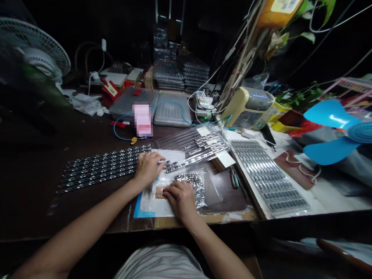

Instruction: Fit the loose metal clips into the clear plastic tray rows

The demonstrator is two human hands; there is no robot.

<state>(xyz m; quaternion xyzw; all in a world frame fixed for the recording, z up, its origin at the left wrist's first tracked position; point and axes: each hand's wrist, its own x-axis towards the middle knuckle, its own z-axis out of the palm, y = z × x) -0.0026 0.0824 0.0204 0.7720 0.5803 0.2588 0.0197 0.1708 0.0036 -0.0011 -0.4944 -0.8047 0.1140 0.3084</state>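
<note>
The left hand, fingers loosely spread, lies by the dark strips on the tabletop. The right hand bunches against a brown block, grip hidden: likely small-part handling, calling for precise fingertips.

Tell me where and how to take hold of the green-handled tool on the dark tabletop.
Likely best: pinch the green-handled tool across its handle, from above and the left. It looks slim and lies roughly lengthwise from the camera, with the white surface close on its right.
</note>
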